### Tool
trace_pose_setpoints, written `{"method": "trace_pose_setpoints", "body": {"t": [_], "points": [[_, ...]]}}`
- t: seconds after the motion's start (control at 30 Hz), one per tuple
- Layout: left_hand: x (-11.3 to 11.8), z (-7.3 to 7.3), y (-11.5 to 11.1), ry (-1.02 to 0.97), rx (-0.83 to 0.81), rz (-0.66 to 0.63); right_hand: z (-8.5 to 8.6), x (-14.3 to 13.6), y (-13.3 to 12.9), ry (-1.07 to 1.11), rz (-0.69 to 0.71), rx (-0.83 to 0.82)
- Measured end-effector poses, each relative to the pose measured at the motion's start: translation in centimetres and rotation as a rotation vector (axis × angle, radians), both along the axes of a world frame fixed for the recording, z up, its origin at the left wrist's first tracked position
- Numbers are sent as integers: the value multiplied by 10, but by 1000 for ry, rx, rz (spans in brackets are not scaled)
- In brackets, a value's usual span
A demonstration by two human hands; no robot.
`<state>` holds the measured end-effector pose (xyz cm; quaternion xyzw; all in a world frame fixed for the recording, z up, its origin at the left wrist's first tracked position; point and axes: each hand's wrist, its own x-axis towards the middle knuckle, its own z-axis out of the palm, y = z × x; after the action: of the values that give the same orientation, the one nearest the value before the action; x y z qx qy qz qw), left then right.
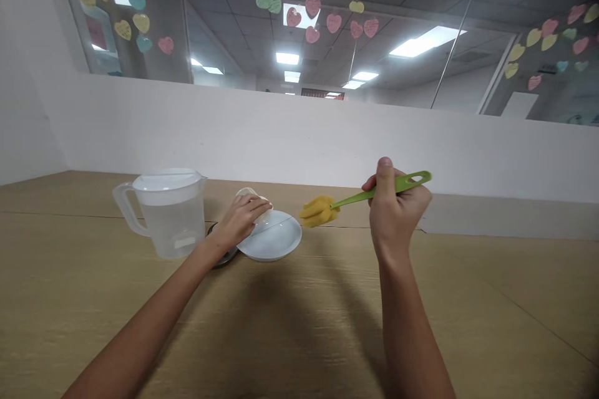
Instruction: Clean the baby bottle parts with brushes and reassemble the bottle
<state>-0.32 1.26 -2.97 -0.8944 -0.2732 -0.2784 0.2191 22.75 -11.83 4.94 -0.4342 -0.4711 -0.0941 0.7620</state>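
My right hand (395, 206) is closed round the green handle of a sponge brush (369, 196), raised above the table, with its yellow sponge head pointing left. My left hand (243, 215) is wrapped over a pale, partly see-through cup (264, 217), most of it hidden by the fingers. The cup is over the back left part of a shallow white bowl (276, 243); whether they touch, I cannot tell. The sponge head hangs just right of the bowl's rim, apart from it.
A clear plastic pitcher (173, 224) with a white lid stands left of my left hand. A dark round-edged thing (227, 259) lies partly hidden under my left wrist. Behind the wooden table (468, 312) rises a white wall (281, 137) with glass above.
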Motion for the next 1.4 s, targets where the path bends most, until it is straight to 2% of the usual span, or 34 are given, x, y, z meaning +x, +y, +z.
{"method": "trace_pose_setpoints", "body": {"t": [0.13, 0.3, 0.53, 0.73, 0.87, 1.03, 1.2, 1.3, 1.4], "points": [[4, -1, -4, 103, 59, -5, -3, 1, 10, -141, -71, -135], [9, 5, -14, 182, 97, -18, -9, 4, 25, -270, -83, -347], [6, 7, -14, 98, 52, 13, -19, 11, 47, -351, -156, -577], [1, 11, -12, -180, -145, 104, -27, 22, 60, -481, -202, -735], [2, 19, -18, -400, -353, 172, -32, 27, 66, -575, -276, -864], [5, 35, -36, -536, -580, 197, -36, 28, 73, -626, -195, -998], [11, 50, -62, -435, -753, 138, -43, 27, 82, -720, -49, -1141], [17, 55, -79, -267, -833, 30, -51, 27, 89, -765, 2, -1211], [23, 53, -92, -57, -828, -55, -59, 26, 96, -816, 56, -1303]]}}
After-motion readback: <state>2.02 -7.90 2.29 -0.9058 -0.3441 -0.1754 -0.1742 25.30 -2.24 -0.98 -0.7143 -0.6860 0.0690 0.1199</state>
